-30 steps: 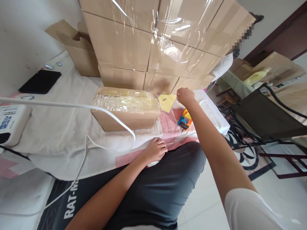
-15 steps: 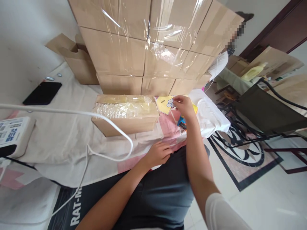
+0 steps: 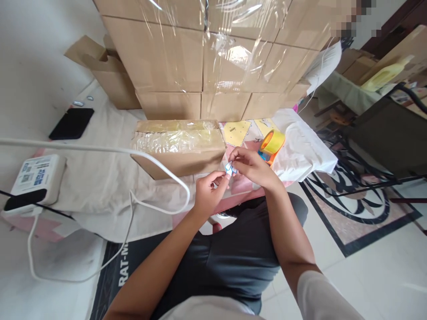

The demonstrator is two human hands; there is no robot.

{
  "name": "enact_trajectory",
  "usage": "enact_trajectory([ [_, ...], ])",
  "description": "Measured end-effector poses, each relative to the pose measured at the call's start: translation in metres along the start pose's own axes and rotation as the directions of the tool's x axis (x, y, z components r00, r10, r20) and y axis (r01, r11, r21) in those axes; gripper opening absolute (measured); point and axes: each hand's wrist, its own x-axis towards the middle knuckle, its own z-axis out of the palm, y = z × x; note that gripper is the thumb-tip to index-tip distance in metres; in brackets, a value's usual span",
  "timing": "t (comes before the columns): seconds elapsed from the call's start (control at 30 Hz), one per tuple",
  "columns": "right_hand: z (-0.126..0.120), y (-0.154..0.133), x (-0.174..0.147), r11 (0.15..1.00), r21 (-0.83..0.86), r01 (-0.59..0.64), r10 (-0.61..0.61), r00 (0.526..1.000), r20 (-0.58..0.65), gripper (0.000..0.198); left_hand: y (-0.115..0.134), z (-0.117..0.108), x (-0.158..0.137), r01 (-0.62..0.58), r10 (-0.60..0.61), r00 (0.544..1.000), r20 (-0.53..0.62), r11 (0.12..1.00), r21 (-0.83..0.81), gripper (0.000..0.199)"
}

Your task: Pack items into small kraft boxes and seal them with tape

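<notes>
In front of my lap, my left hand (image 3: 211, 192) and my right hand (image 3: 251, 167) meet fingertip to fingertip. Small white pieces with blue edges (image 3: 230, 168) are pinched between them; they look like stickers, but their exact kind is too small to make out. Just left of the hands lies a taped cardboard box (image 3: 180, 162) on the cloth-covered table. Beyond my right hand stands a tape dispenser (image 3: 274, 143) with a yellow roll, partly hidden by the hand.
A wall of stacked cardboard boxes (image 3: 173, 58) under clear film rises behind. An open carton (image 3: 115, 84), a black phone-like slab (image 3: 71, 123) and a white power strip (image 3: 42, 175) are at left. A white cable (image 3: 160, 171) loops across the front. A chair (image 3: 376, 138) stands right.
My right hand has come back toward me with the white pieces. My left hand has risen from the table edge to meet it. The view has shifted, and the tape dispenser shows more fully.
</notes>
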Motion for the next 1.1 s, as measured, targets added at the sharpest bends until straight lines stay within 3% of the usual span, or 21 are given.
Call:
enact_trajectory([
  [0.13,-0.001,0.004,0.003,0.994,-0.094,0.048,-0.025,0.972,0.233,0.010,0.001,0.001,-0.002,-0.023,0.023,0.999,-0.032,1.000,0.021,0.020],
  [0.23,-0.004,0.010,0.006,0.997,-0.027,0.079,-0.069,0.962,0.264,0.015,0.001,0.002,-0.002,-0.028,0.028,0.999,-0.043,1.000,0.008,0.023],
  [0.37,-0.004,0.012,0.005,0.994,-0.027,0.107,-0.102,0.985,0.141,0.014,-0.001,0.003,-0.002,-0.002,0.001,0.999,-0.046,1.000,-0.018,0.023],
  [0.57,-0.002,0.007,0.001,0.960,-0.199,0.196,-0.198,0.980,0.011,0.014,0.001,0.003,0.001,0.051,-0.051,0.998,-0.045,0.999,-0.008,0.027],
  [0.67,-0.019,0.012,0.001,0.937,-0.290,0.196,-0.250,0.954,-0.165,0.014,0.002,0.002,0.000,0.043,-0.044,0.996,-0.079,0.999,-0.013,0.028],
  [0.77,-0.043,0.023,0.002,0.948,-0.287,0.138,-0.233,0.914,-0.331,0.015,0.002,0.001,0.000,0.056,-0.060,0.994,-0.096,0.997,-0.050,0.027],
  [0.87,-0.058,0.038,0.006,0.962,-0.272,0.035,-0.145,0.905,-0.399,0.015,0.000,0.003,-0.001,0.078,-0.084,0.993,-0.087,0.994,-0.077,0.026],
  [1.1,-0.054,0.070,0.037,0.857,-0.465,-0.221,-0.035,0.876,-0.481,0.022,-0.004,0.008,-0.003,0.075,-0.080,0.994,-0.072,0.994,-0.078,0.026],
])
